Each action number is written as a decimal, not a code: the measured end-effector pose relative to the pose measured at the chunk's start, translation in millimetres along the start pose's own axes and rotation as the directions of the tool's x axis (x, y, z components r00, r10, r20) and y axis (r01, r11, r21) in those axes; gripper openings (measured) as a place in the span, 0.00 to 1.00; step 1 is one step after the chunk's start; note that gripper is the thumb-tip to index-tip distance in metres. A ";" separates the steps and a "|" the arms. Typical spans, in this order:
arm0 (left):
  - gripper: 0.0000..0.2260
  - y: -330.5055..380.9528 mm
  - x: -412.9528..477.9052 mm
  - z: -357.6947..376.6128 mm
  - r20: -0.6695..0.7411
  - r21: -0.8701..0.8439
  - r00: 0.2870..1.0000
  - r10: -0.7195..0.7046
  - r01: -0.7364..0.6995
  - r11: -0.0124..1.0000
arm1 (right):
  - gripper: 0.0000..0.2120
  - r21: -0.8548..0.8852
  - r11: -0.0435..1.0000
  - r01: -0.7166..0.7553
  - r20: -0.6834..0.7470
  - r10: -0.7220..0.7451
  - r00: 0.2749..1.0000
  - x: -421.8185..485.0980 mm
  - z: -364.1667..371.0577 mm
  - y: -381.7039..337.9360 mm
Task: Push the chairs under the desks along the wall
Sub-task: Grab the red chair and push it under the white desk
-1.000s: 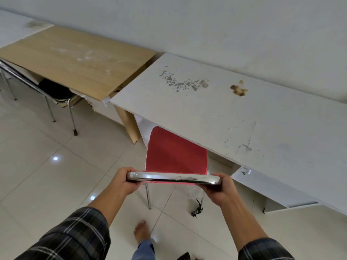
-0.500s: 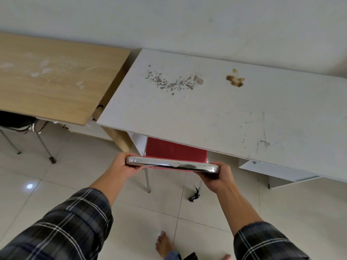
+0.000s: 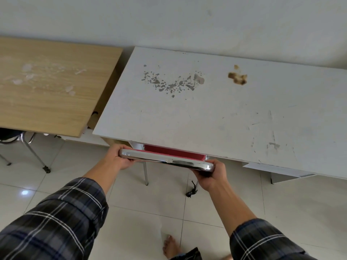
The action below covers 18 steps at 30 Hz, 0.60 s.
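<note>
Scene: a person seen from above, standing at two desks set against a wall [image 3: 169, 19], plaid sleeves reaching forward.
Chair: a red chair [image 3: 174, 153] sits mostly under the white surface [image 3: 206, 113]; only a strip of red and its chrome top rail [image 3: 165, 160] show past the front edge.
Left hand: the left hand [image 3: 117, 159] holds the rail's left end, fingers curled round it.
Right hand: the right hand [image 3: 212, 177] holds the rail's right end, fingers wrapped underneath.
Risk: the rail lies just beside the front edge, so a further push could pinch knuckles against it. A black scrap [image 3: 191, 192] on the floor by the right rear leg could snag there and twist the chair.
Edges: the rail sits slightly askew to the edge, its left end nearer. A white panel [image 3: 281, 169] hangs below the surface to the right, apart from the chair.
Open room: tiled floor [image 3: 131, 207] lies open behind the chair. To the left, a black chair [image 3: 11, 136] sits partly under the wooden surface [image 3: 52, 87]. A bare foot [image 3: 170, 246] stands well back.
</note>
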<state>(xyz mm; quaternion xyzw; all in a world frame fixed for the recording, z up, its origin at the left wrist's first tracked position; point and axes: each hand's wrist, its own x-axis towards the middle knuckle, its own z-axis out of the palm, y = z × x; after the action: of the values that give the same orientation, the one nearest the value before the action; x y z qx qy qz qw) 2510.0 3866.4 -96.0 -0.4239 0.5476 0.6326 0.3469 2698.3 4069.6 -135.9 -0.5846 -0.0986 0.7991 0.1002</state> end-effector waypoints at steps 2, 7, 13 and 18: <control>0.07 4.9 1.6 -1.5 -0.008 -0.009 1.000 0.010 -0.010 1.000 | 0.18 -0.009 1.000 0.002 -0.010 -0.002 1.000 0.5 2.7 3.1; 0.13 0.3 -1.8 -2.7 -0.002 -0.015 1.000 0.031 -0.031 0.999 | 0.21 -0.026 1.000 -0.012 -0.015 0.011 1.000 -1.2 4.6 1.3; 0.14 -12.6 -9.5 0.4 -0.162 0.092 0.959 0.231 -0.219 0.971 | 0.19 -0.214 0.976 -0.048 -0.014 0.046 0.999 -4.7 -4.3 -4.6; 0.16 -46.0 -42.8 35.4 -0.291 0.598 0.761 0.580 -0.328 0.731 | 0.10 -0.472 0.879 -0.068 0.067 0.113 0.991 -15.6 -20.9 -25.5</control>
<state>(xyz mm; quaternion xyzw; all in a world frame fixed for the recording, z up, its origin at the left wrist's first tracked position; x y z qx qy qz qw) 2563.1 3909.8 -73.7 -0.3006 0.8498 0.4111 0.1359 2724.0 4090.6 -120.8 -0.5577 -0.2657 0.7816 -0.0862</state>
